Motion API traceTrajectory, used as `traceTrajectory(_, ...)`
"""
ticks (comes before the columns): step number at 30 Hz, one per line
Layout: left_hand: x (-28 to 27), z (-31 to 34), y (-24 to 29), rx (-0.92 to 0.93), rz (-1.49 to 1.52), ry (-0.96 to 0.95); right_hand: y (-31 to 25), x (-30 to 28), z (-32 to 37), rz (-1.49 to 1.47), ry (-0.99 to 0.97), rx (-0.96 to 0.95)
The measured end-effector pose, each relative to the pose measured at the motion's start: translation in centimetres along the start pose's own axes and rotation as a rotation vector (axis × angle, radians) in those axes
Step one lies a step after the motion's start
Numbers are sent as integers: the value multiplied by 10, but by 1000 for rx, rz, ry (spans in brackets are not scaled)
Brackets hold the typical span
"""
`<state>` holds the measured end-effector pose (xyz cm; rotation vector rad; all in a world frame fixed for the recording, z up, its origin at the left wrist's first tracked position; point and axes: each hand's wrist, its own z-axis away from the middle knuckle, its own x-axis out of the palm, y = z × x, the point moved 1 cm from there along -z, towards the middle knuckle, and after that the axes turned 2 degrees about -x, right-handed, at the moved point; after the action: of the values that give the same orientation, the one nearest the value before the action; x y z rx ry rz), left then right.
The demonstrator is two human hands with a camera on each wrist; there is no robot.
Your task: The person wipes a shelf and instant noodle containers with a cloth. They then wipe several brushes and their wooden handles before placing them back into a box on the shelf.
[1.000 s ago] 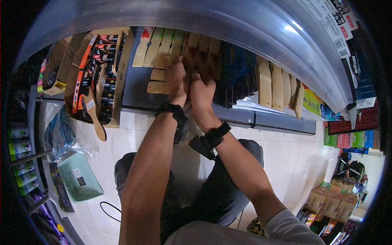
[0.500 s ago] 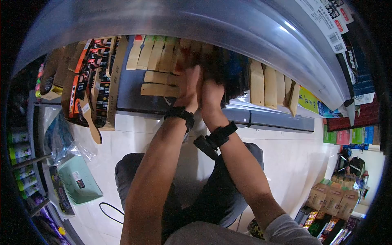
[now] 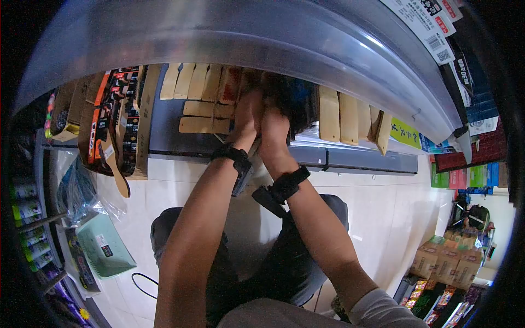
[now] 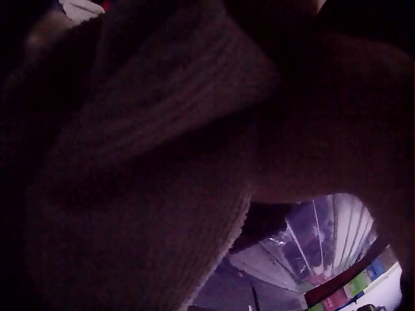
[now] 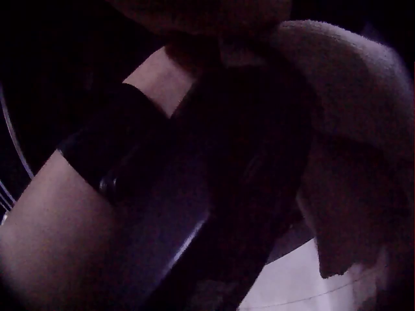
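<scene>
In the head view my left hand (image 3: 249, 113) and right hand (image 3: 274, 127) are side by side under the upper shelf's overhang. Their fingers fade into shadow, and I cannot tell what they hold. Just left of the left hand lie two flat wooden handles (image 3: 205, 126), crosswise, looking like paintbrush handles. Behind these stands a row of upright wooden handles (image 3: 198, 82). Dark bristly material (image 3: 298, 104) is beside the right hand. Both wrist views are very dark; the left wrist view is mostly filled by a close brown surface (image 4: 142, 240).
The grey shelf edge (image 3: 372, 163) runs below the hands, the upper shelf (image 3: 229, 33) above. More wooden handles (image 3: 329, 115) hang over the edge at right. A cardboard box (image 3: 143, 123) with packets and a wooden-handled brush (image 3: 114, 167) stands left. A green dustpan (image 3: 117, 249) lies on the floor.
The head view has tilted, so the shelf goods appear lower and farther left. Both hands have shifted right relative to the crosswise handles, deeper into the shadow.
</scene>
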<state>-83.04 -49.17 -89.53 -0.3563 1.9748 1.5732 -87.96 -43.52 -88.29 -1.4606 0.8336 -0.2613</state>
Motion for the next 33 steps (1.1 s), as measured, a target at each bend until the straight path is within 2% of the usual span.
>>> traceTrajectory(1, 3, 0, -3, -23, -27, -11, 3, 0, 0, -2, 1, 1)
traceTrajectory(3, 2, 0, -1, -31, -27, -22, -1, -3, 1, 41, 15, 134)
traceTrajectory(7, 5, -2, 2, -46, -8, -54, -5, -7, 1, 47, 50, 64)
traceTrajectory(9, 5, -2, 2, -50, 6, -66, -5, -8, 2, 54, 20, 128)
traceTrajectory(13, 4, 0, 2, -65, 32, -88, -21, -16, 6, 48, -24, 133)
traceTrajectory(15, 0, 0, 2, -79, 46, -101, -55, -26, 15, -158, -132, 320)
traceTrajectory(16, -3, 1, 3, -88, 49, -111, -55, -23, 16, -161, -135, 321)
traceTrajectory(18, -11, 3, 7, -111, 58, -132, -59, -17, 17, -147, 48, 83)
traceTrajectory(20, -24, 10, 17, -129, 64, -151, -64, -15, 16, -230, 8, 140)
traceTrajectory(22, -53, 30, 39, -56, 288, 252, -67, -10, 16, -311, -31, 199)
traceTrajectory(25, -60, 29, 34, -48, 285, 223, -72, 0, 16, -432, -28, 187)
traceTrajectory(27, -62, 28, 30, -29, 227, 250, -79, 0, 18, -436, -92, 272)
traceTrajectory(32, -55, 23, 14, -27, 160, 262, -46, 13, 7, -490, -150, 328)
traceTrajectory(33, -60, 25, 21, -152, 345, 168, -42, 14, 6, -469, -190, 375)
